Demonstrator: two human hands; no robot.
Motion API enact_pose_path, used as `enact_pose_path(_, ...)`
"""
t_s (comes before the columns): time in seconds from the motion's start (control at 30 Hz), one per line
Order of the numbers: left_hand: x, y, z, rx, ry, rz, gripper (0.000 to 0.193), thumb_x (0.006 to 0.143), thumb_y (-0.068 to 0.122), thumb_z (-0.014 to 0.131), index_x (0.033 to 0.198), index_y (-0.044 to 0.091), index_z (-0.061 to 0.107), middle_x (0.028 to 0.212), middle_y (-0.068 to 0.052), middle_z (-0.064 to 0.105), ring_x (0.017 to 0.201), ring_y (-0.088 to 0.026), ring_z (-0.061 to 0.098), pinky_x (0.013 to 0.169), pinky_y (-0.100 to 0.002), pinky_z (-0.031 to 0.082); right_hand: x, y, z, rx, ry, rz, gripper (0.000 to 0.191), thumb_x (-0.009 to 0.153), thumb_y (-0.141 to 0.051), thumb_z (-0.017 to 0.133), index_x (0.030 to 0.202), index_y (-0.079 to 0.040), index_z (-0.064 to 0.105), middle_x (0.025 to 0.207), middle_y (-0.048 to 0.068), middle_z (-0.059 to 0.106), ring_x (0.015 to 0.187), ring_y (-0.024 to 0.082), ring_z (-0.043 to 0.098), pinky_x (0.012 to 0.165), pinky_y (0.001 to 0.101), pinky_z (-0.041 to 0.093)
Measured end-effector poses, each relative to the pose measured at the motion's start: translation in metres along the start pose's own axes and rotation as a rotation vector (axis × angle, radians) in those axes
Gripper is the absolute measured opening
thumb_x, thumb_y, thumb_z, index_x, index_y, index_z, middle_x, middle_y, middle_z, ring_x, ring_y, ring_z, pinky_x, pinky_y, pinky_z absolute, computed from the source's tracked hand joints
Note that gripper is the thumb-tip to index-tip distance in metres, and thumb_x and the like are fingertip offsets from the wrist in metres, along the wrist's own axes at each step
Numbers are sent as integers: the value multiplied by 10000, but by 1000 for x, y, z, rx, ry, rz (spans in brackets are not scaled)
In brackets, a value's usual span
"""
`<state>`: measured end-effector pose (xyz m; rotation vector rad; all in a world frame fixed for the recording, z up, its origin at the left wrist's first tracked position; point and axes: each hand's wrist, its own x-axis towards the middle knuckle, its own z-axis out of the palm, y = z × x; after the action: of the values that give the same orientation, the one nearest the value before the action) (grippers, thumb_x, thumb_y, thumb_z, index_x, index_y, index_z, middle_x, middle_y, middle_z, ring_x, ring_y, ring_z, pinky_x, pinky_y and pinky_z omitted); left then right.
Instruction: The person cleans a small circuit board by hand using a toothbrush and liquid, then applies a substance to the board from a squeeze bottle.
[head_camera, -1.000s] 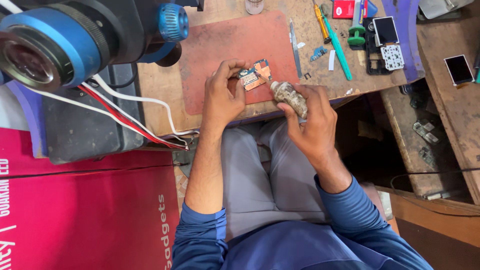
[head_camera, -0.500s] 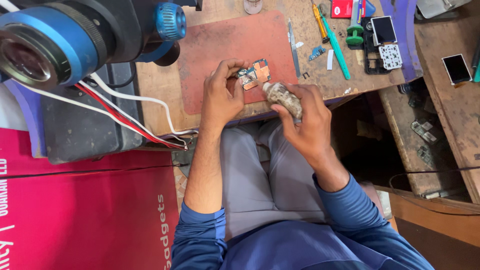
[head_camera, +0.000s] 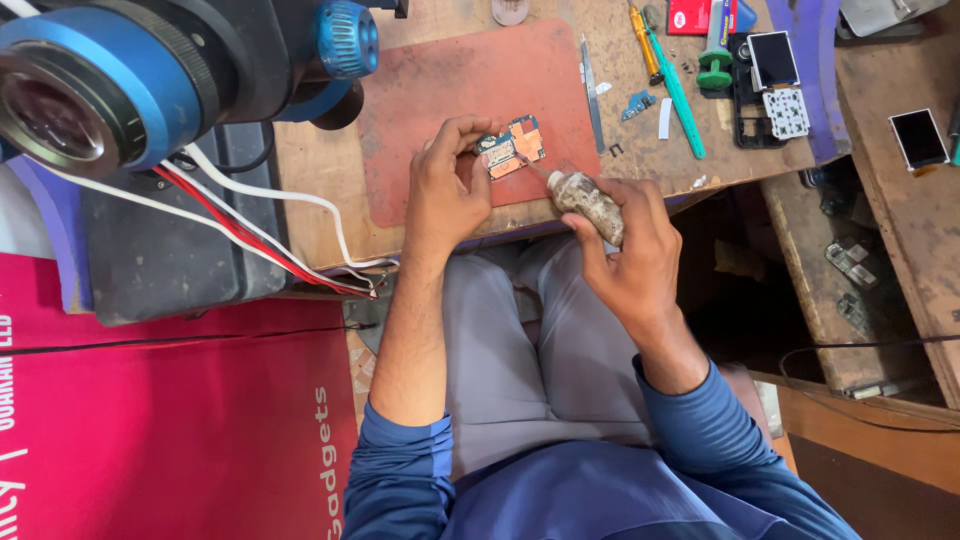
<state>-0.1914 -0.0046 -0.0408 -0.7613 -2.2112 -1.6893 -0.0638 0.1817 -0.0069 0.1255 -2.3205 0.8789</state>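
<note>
My left hand (head_camera: 447, 188) pinches a small blue and copper circuit board (head_camera: 512, 146) against the red work mat (head_camera: 460, 90). My right hand (head_camera: 628, 250) grips a small grimy squeeze bottle (head_camera: 588, 203), tilted so that its thin nozzle points at the board's lower edge. Both hands hover at the near edge of the wooden bench (head_camera: 320, 190), above my lap.
A blue and black microscope head (head_camera: 150, 70) looms at top left, with red and white cables (head_camera: 250, 215) trailing over the bench. Tweezers (head_camera: 590, 80), screwdrivers (head_camera: 680, 75), a green-handled tool (head_camera: 715, 50) and phone parts (head_camera: 775, 85) lie at the back right. A small screen (head_camera: 918, 138) rests on a side shelf.
The bottle has tilted further over, bringing its nozzle closer to the board. My left hand has shifted its fingers on the board only slightly.
</note>
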Motion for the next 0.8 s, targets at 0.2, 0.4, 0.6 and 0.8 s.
enact_pose_path(0.2,0,0,0,21,-1,2,377,849,-143,586,1204,-15,590,1176,-151,766,1127,-270,759,950,-335,604,-3,2,-2,0,-5,13,383,939,-119,843,1225,17,628,1098,193,652,971,394,696,811,415,567)
enact_pose_path(0.4,1,4,1,0,-2,-21,363,855,-139,583,1195,-13,600,1165,-143,762,1110,-260,763,938,-327,610,-5,17,-4,23,5,-9,382,925,-119,864,1196,21,634,1104,175,666,985,345,697,843,391,563)
enact_pose_path(0.6,-1,7,-2,116,-8,26,376,841,-106,578,1184,36,636,1124,-109,775,1057,-283,727,945,-376,538,26,79,-5,401,167,158,561,917,-75,937,1259,-46,493,1213,68,612,1107,170,677,975,315,592)
enact_pose_path(0.8,-2,5,0,266,-20,60,398,828,-60,625,1201,73,660,1071,-74,759,985,-278,648,977,-401,450,125,142,14,240,194,-67,390,985,-2,872,1249,5,585,1158,77,723,1064,167,707,912,330,548)
